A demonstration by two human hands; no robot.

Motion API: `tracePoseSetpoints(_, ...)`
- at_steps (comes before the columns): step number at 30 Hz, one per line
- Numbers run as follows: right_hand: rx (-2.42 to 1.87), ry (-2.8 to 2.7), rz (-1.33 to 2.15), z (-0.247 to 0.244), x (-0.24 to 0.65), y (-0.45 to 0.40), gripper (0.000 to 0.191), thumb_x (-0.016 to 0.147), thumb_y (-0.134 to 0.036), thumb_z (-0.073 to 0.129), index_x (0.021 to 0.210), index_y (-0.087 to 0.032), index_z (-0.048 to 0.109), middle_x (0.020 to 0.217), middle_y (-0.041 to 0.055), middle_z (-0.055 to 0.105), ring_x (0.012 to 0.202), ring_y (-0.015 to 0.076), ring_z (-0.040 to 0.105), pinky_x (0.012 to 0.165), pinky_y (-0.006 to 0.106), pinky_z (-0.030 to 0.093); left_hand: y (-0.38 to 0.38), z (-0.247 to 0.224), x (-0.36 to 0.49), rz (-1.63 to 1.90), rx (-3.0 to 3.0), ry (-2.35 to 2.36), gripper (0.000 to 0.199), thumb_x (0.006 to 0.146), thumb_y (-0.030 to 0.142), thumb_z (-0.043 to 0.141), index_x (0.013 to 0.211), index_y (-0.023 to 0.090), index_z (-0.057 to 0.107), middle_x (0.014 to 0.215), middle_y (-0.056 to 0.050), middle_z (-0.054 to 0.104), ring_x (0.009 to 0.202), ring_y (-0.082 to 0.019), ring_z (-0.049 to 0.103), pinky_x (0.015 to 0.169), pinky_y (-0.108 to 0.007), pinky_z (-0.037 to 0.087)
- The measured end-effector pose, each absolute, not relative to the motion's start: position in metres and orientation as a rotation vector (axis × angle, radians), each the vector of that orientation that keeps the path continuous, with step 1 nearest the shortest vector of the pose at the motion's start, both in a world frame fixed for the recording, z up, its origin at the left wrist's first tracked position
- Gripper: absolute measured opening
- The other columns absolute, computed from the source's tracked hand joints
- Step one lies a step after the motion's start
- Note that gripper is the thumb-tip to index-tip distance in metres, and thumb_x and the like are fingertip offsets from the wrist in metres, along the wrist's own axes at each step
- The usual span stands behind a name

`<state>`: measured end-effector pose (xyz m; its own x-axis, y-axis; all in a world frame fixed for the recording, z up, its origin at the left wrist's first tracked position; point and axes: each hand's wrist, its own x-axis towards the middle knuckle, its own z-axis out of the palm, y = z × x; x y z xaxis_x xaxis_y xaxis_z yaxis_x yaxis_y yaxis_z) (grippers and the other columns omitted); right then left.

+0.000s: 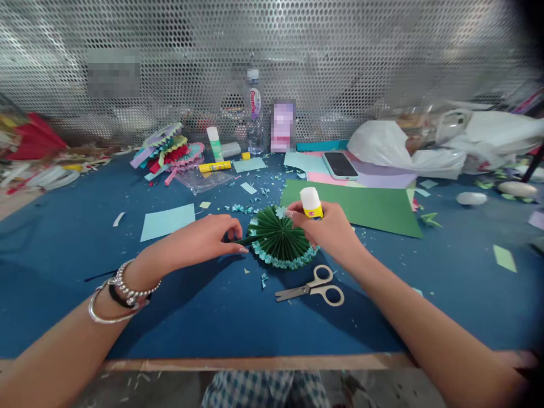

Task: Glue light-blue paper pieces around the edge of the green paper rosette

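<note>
The work in hand is a pleated green paper fan (pixel 278 241) with a pale blue scalloped border, lying on the blue table cover (pixel 212 317) directly in front of the person. The fan is spread to a near-full round; the pleating and the border trim appear complete.

The left hand (pixel 204 241) rests on the table to the left of the fan, its fingers pinched narrowly on the fan's green end fold, which juts out toward it. The right hand (pixel 329 229) is closed around a glue stick (pixel 311 203), held upright with its white cap on top, at the upper right edge of the fan. Whether the cap is off cannot be told, and no glue shows on the paper.

Judgement: folding and trimming are done; the gluing of the loose end fold looks to be what is left, so the piece is judged well advanced but not closed.

Scissors (pixel 312 288) lie shut just below the fan, untouched. A green sheet (pixel 365 207) lies behind the right hand, and a pale blue sheet (pixel 168 221) lies to the left. A heap of finished fans (pixel 168 153) sits at the back left, near a second glue stick (pixel 215 166). A phone (pixel 340 165) lies face up at the back. Paper scraps are scattered across the cover.
</note>
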<state>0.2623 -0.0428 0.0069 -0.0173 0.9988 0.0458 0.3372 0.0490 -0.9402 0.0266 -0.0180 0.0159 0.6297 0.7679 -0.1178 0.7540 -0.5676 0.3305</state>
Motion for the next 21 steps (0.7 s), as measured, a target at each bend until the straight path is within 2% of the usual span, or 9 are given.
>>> tracePoseSetpoints(6,-1.446,-1.729,0.707,0.003,0.262,-0.046,0.022,0.078,-0.039,0.054,0.081,-0.019,0.061,0.059,-0.0007,0.053,0.045,0.0083,0.039,0.044,0.025,0.032,-0.027,0.009,0.04,0.251,2.573,1.24,0.02,0.082,0.039,0.05,0.083,0.021,0.058,0.083,-0.003,0.062,0.071,-0.017,0.058,0.058,-0.025,0.041)
tracePoseSetpoints(10,-1.401,-1.804,0.557,0.007,0.262,-0.048,0.021,0.079,-0.037,0.052,0.08,-0.018,0.061,0.066,0.0012,0.057,0.055,0.0113,0.045,0.051,0.026,0.034,-0.031,0.004,0.051,0.517,2.437,1.293,0.017,0.08,0.036,0.053,0.082,0.02,0.057,0.079,-0.003,0.066,0.071,-0.018,0.062,0.059,-0.028,0.046)
tracePoseSetpoints(15,-1.351,-1.779,0.421,0.01,0.263,-0.049,0.018,0.079,-0.035,0.053,0.08,-0.019,0.061,0.071,0.0013,0.059,0.06,0.0118,0.047,0.055,0.026,0.036,-0.036,-0.005,0.061,0.836,2.044,1.22,0.011,0.077,0.027,0.058,0.079,0.021,0.048,0.092,-0.004,0.068,0.081,-0.018,0.066,0.074,-0.034,0.053)
tracePoseSetpoints(21,-1.392,-1.768,0.444,0.008,0.263,-0.048,0.021,0.079,-0.036,0.052,0.081,-0.018,0.061,0.069,0.0011,0.059,0.058,0.0113,0.045,0.052,0.026,0.034,-0.041,-0.009,0.071,0.834,1.611,1.07,0.022,0.078,0.023,0.058,0.089,0.022,0.039,0.112,-0.01,0.06,0.079,-0.019,0.068,0.062,-0.031,0.056)
